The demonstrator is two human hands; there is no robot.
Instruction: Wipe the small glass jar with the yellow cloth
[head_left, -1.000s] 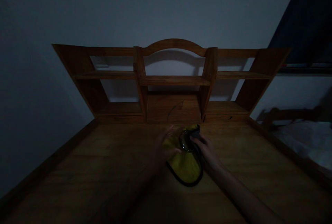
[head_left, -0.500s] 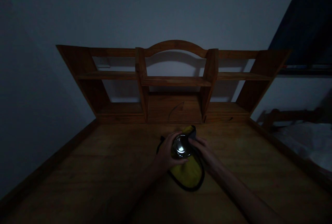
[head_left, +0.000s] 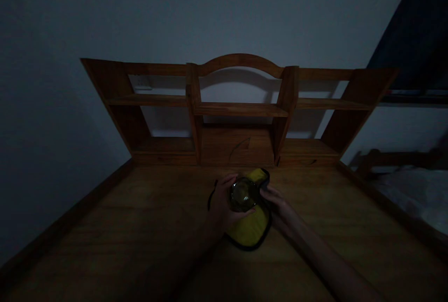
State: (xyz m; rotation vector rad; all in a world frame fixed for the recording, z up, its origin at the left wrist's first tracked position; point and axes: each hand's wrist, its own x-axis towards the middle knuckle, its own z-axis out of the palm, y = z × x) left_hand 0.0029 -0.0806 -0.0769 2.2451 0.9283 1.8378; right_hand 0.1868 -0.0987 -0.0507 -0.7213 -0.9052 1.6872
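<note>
The room is very dark. My left hand [head_left: 222, 201] is wrapped round a small round glass object [head_left: 243, 194], perhaps a jar or cup, seen from above. My right hand [head_left: 276, 206] holds the black-edged yellow cloth [head_left: 250, 229] at the glass's right side, fingers closed on the cloth's edge. The cloth lies on the wooden desk [head_left: 140, 236] under and behind the glass, with a black loop showing left of my left hand.
A wooden shelf unit [head_left: 241, 108] with an arched top stands at the back of the desk against a pale wall. A raised wooden rail runs along the desk's left and right edges. A bed with pale bedding [head_left: 416, 190] lies to the right.
My left hand has closed round the glass, which now faces up at the camera. The cloth has drawn in a little under the glass. The view has shifted slightly.
</note>
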